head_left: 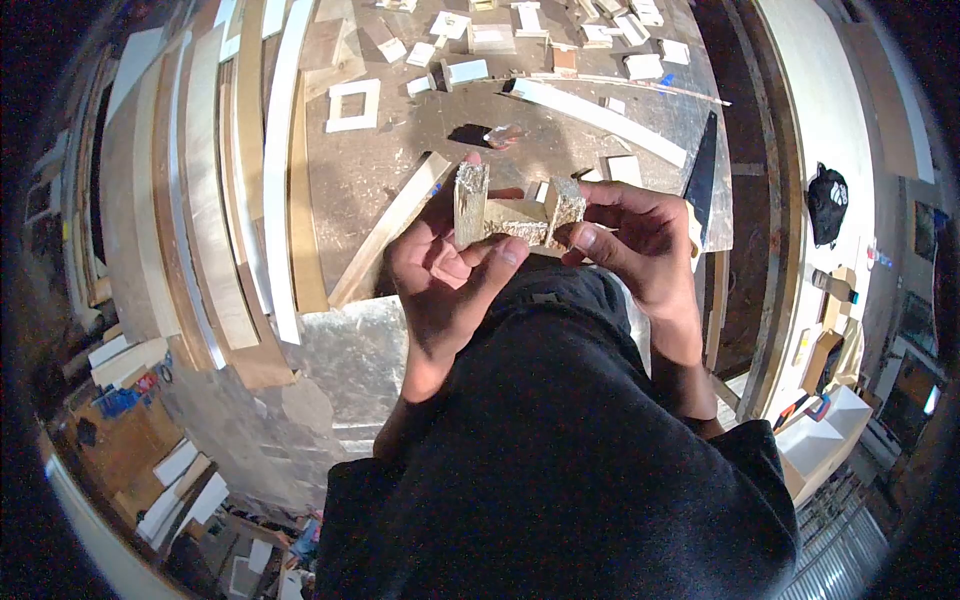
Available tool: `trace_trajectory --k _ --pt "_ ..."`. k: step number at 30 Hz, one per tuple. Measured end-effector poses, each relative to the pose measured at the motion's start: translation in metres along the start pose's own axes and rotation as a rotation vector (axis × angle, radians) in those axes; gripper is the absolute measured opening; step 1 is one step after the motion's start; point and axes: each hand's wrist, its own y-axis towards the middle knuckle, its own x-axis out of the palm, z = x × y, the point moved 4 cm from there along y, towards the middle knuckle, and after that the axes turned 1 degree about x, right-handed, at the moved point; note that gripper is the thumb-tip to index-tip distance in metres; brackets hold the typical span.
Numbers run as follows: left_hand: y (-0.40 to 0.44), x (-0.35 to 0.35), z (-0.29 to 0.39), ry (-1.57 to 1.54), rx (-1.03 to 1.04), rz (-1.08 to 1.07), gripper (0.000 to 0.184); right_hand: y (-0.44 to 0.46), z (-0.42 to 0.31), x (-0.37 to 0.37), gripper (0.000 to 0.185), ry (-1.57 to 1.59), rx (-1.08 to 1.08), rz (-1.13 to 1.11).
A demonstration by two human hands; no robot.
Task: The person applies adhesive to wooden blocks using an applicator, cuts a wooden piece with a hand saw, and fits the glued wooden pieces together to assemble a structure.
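Note:
Between my hands, over the near edge of the workbench (400,190), is a small U-shaped assembly of wood blocks (517,232), with rough-cut ends facing me. My left hand (445,260) grips its left upright and the bottom piece, thumb along the lower edge. At the other side, my right hand (635,240) pinches the right upright block (566,205) between thumb and fingers. How the blocks are joined cannot be made out. Left of my left hand a wooden strip (385,235) lies slanted on the bench.
Long boards (225,190) lie along the left side. A white-faced strip (600,120), a square wooden frame (353,105) and several offcuts (492,38) are spread across the bench. A handsaw (703,180) lies at the right edge; an open white box (825,440) stands lower right.

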Motion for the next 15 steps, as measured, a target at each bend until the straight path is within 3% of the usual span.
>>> trace_trajectory --k 4,6,15 --pt "-0.0014 0.0056 -0.0039 0.021 0.019 0.125 0.065 -0.0004 -0.0012 0.0011 0.035 -0.035 -0.028 -0.010" --pt "0.0021 0.0078 -0.0007 -0.108 -0.041 0.088 0.067 0.0001 -0.0015 0.0029 0.037 -0.045 -0.055 -0.014" --pt "0.0055 0.0091 -0.0001 -0.089 -0.033 0.044 0.065 -0.0019 -0.0028 0.0030 0.043 -0.132 -0.113 0.025"
